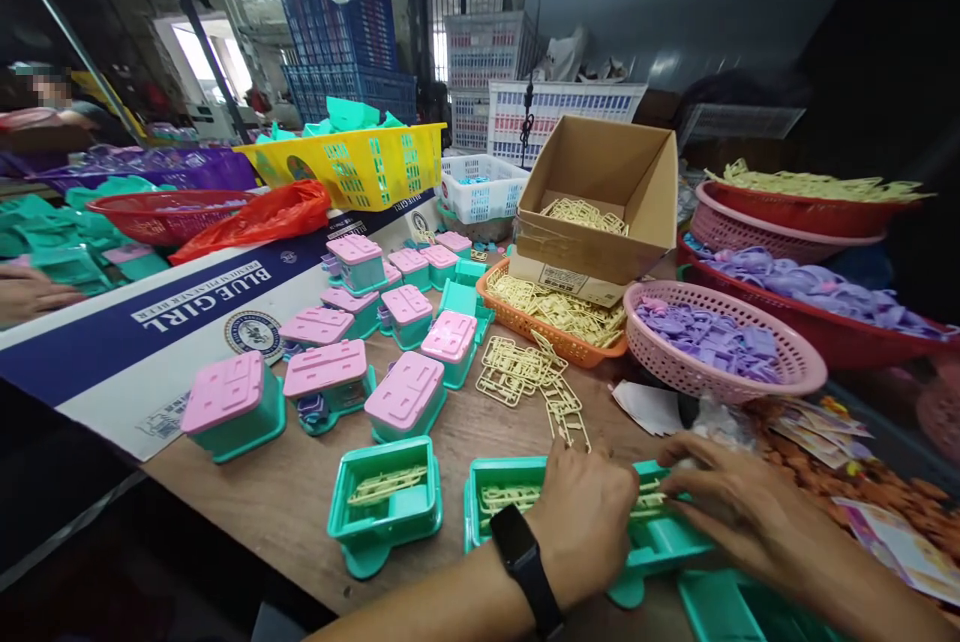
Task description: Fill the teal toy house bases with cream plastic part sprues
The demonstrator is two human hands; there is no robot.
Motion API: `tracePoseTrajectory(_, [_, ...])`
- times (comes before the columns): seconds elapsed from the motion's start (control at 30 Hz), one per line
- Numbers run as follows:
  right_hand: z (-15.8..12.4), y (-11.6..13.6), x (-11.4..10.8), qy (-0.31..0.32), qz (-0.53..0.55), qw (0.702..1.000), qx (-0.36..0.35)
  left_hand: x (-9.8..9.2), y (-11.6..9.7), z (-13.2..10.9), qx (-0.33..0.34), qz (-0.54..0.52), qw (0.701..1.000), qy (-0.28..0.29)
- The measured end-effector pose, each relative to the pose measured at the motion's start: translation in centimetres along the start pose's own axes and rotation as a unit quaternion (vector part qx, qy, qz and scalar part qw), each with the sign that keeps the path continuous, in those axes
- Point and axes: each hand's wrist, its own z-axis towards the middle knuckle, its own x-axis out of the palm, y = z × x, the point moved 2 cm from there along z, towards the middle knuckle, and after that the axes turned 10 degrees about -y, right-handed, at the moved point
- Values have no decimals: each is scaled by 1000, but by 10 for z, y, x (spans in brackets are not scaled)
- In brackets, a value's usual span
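Observation:
My left hand, with a black watch on the wrist, rests on an open teal plastic box at the front of the wooden table. My right hand is beside it, fingers bent over the same box's right end and touching a cream plastic frame piece inside. To the left stands another open teal box with a cream piece in it. Loose cream frames lie just beyond my hands.
Several closed teal boxes with pink lids fill the table's middle. An orange basket and cardboard box hold cream frames; a pink basket holds purple parts. Another person's hand is at far left.

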Motion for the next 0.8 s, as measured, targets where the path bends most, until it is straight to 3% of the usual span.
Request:
tracePoseTrajectory(0.23, [0, -6, 5, 26, 1, 999, 30, -23, 6, -3, -31, -19, 998, 43])
tracePoseTrajectory(0.4, [2, -13, 8, 50, 42, 997, 47, -27, 8, -2, -42, -24, 997, 62])
tracePoseTrajectory(0.57, [2, -19, 15, 75, -44, 995, 54, -31, 14, -2, -70, -44, 994, 73])
tracePoseTrajectory(0.63, [-3, -20, 15, 58, -46, 995, 59, -33, 16, -2, -76, -51, 993, 76])
tracePoseTrajectory(0.7, [-5, -17, 11, 30, -35, 997, 69, -34, 18, -2, -79, -54, 992, 77])
tracePoseTrajectory(0.8, [0, -5, 6, 71, 3, 995, 77, -34, 18, -1, -79, -44, 993, 73])
